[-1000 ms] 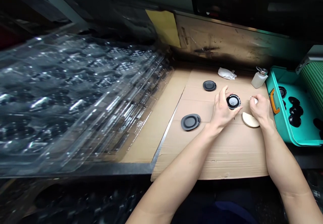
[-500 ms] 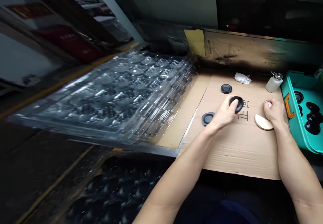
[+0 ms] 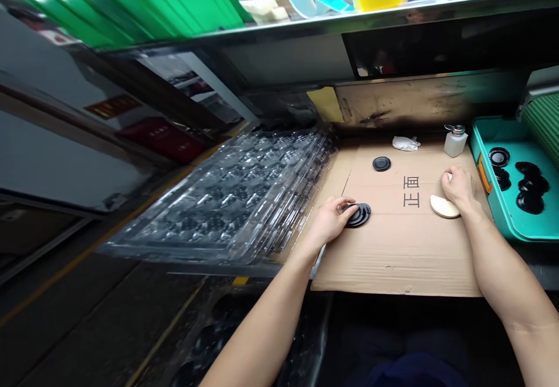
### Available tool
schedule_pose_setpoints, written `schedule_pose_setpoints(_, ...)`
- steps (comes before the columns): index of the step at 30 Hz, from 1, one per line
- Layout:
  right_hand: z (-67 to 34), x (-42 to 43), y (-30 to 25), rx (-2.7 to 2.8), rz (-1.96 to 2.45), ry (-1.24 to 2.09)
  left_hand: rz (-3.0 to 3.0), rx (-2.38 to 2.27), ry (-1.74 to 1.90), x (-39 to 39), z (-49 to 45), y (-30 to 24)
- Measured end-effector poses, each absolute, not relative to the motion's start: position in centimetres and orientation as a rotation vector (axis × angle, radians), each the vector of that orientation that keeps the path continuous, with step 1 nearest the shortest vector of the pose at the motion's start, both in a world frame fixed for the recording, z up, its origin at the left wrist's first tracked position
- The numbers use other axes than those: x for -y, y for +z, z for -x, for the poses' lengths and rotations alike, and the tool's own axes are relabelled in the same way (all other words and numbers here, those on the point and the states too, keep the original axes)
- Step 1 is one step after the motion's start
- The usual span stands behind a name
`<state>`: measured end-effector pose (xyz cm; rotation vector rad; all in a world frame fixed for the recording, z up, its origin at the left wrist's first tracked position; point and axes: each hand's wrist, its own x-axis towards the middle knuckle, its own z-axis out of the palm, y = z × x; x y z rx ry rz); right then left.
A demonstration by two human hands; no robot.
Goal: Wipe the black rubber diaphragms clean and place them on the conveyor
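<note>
Head view: one black round disc point(image 3: 360, 215) was grasped at its edge by the left hand point(image 3: 332, 220) on a cardboard sheet point(image 3: 393, 259). One small white object point(image 3: 449, 176) was clenched in the right hand point(image 3: 458, 189), just beside one cream pad point(image 3: 444, 206). One further disc point(image 3: 381, 163) lay apart; about five were held in a teal tray point(image 3: 489, 224).

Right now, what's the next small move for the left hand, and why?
Probably slide the lone black disc over to the stack of black discs. The left hand already rests against that stack, and the lone disc lies a short way beyond it on the cardboard sheet, apart from everything else.
</note>
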<state>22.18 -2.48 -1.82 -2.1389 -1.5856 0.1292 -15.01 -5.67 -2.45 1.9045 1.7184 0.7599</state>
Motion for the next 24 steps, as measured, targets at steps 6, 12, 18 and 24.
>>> schedule_pose_setpoints(6,-22.2,2.4,-2.0,1.59,2.145,0.126,-2.03,-1.731,0.54,6.5,15.0,-1.6)
schedule_pose_setpoints(12,-22.3,2.3,-2.1,1.583,2.153,0.152,-2.148,-1.631,0.478,7.0,13.8,-2.0)
schedule_pose_setpoints(18,-22.1,2.6,-1.3,1.608,2.146,0.177,-2.193,-1.61,0.493,6.1,13.3,-2.2)
schedule_pose_setpoints(24,-21.3,3.7,-0.7,1.628,2.197,0.204,-2.281,-1.633,0.253,6.0,14.7,-0.9)
